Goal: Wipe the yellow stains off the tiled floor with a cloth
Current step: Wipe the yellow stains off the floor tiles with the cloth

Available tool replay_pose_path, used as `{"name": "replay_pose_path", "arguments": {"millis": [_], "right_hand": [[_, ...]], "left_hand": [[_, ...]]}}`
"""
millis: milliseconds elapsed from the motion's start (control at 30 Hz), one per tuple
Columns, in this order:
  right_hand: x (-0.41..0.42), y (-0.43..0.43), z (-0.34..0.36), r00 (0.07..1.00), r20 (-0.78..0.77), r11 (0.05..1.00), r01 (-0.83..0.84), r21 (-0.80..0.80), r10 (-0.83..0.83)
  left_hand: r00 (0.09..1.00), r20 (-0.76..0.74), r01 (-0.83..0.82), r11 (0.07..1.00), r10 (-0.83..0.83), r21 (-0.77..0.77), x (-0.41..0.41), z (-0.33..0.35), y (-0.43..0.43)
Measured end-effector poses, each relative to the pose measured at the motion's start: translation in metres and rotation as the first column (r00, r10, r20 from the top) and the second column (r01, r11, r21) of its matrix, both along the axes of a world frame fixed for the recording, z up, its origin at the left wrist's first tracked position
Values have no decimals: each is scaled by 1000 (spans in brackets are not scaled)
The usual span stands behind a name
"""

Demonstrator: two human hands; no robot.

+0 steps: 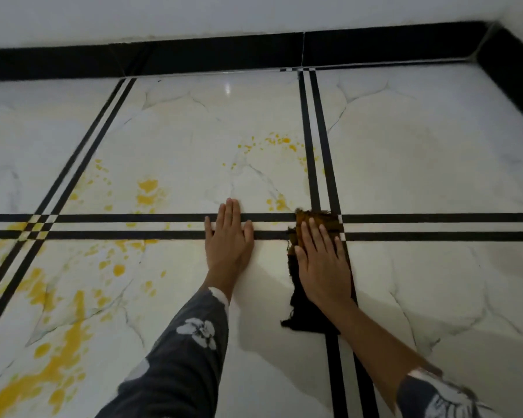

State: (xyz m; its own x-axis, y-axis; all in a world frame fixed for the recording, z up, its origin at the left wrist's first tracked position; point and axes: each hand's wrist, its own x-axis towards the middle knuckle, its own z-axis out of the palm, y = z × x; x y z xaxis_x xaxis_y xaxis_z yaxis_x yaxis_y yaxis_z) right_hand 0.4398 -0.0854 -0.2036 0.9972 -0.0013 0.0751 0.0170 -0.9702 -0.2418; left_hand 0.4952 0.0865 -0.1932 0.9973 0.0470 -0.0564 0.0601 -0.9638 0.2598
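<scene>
Yellow stains [58, 366] on white marble-patterned tiled floor [420, 176], mostly left. Our right hand [322, 260] presses dark frayed cloth [307, 315] flat; left hand [228, 239] braces, open, empty. Advice: sweep leftward, firm pressure.

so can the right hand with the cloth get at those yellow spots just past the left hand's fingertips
Probably yes. The right hand lies flat on the cloth, and the yellow spots sit just ahead and to its left on bare floor. The left hand rests beside that path, not across it.
</scene>
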Motion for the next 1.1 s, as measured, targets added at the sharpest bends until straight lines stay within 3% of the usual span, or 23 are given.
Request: {"name": "replay_pose_path", "arguments": {"millis": [100,200,233,333,367,467,500,600,633,733,767,900,933,1033,1100], "right_hand": [[60,-17,4,997,-11,997,-77,-14,76],[95,-21,5,996,-21,996,88,-4,-88],[91,-13,4,999,-8,999,34,-14,-34],[76,2,0,923,-42,922,-385,-52,383],[88,-2,2,911,-48,910,-412,-37,410],[109,-3,4,989,-18,989,-147,-10,147],[102,3,3,989,-13,989,-149,-13,149],[80,12,1,906,-58,907,-421,-28,419],[85,8,2,895,-63,897,-442,-16,441],[103,3,4,985,-40,985,-168,30,169],[97,10,5,987,-27,988,-155,24,156],[56,16,1,871,-63,873,-486,21,487],[64,10,3,886,-61,888,-459,27,460],[94,5,1,990,-5,988,-139,60,139],[99,9,-2,991,1,990,-137,26,137]], "left_hand": [[1000,24,-1,1000,0,15,2,-8,0],[999,46,-1,1000,1,7,2,-9,0],[999,47,-7,1000,6,12,2,-9,0],[998,60,-7,999,5,40,2,-11,0],[998,59,-5,999,2,40,3,-11,0],[998,55,-8,999,6,34,2,-11,0],[998,55,-10,999,8,33,2,-11,0],[998,59,-5,999,2,50,1,-8,-1],[998,56,-7,999,4,45,0,-8,-2],[999,42,-12,999,10,39,1,-8,-2],[999,40,-13,999,12,39,2,-8,-1],[1000,26,-6,1000,5,20,-1,-4,-1],[1000,23,-14,1000,14,-9,0,-2,-1],[997,65,-26,999,29,-48,17,4,5],[996,89,-23,1000,24,-11,51,6,11]]}}
